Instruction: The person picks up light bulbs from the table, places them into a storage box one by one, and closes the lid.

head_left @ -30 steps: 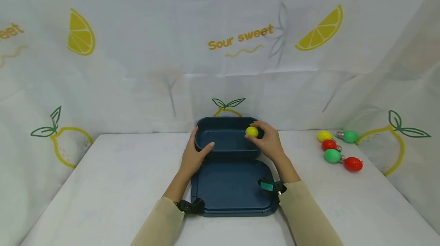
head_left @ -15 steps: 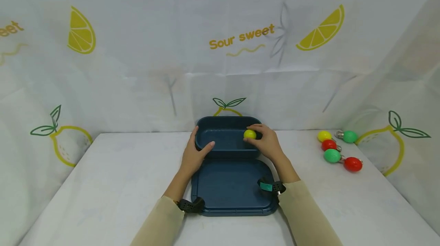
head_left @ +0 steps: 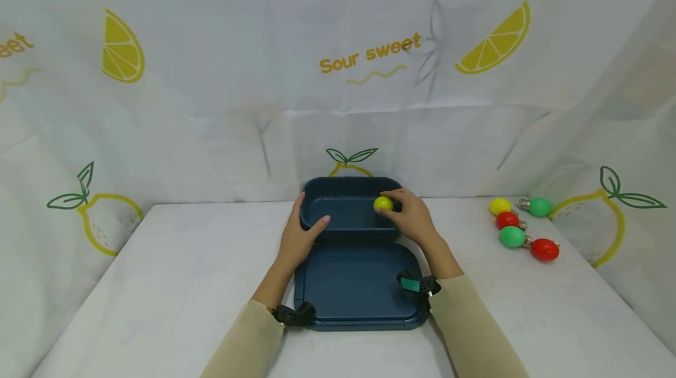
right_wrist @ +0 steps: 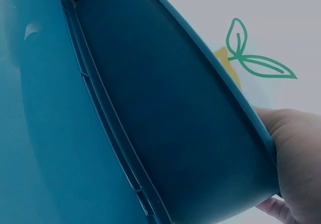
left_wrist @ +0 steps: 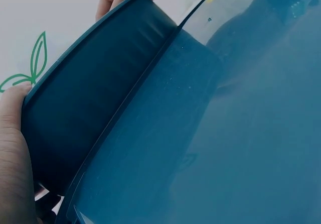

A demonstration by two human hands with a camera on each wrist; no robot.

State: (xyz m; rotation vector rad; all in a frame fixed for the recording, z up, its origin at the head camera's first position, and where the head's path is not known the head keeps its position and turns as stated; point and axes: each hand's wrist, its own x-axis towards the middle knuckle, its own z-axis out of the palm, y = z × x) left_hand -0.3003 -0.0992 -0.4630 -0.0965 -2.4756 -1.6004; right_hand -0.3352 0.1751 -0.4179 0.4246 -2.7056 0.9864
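Note:
A dark blue open box (head_left: 338, 213) stands at the back of the table. My left hand (head_left: 298, 243) grips its left end, the thumb lying at the near rim and the fingers along the outer side. Over the right part of the box, my right hand (head_left: 412, 216) pinches a yellow light bulb (head_left: 382, 203) between thumb and fingers; only its round yellow part shows. In the left wrist view, the thumb of my left hand (left_wrist: 15, 148) touches the box's outer wall (left_wrist: 95, 98). The right wrist view has my right hand (right_wrist: 298, 158) at the opposite rim, with the bulb hidden.
A flat blue lid (head_left: 359, 287) lies directly in front of the box, under my wrists. To the right are several coloured bulbs: a yellow bulb (head_left: 500, 206), a green bulb (head_left: 540, 206) and a red bulb (head_left: 544, 249) among them. A lemon-print cloth (head_left: 222, 131) hangs behind.
My right hand has shifted slightly left with the yellow light bulb, farther in over the box. My left hand keeps its grip on the box.

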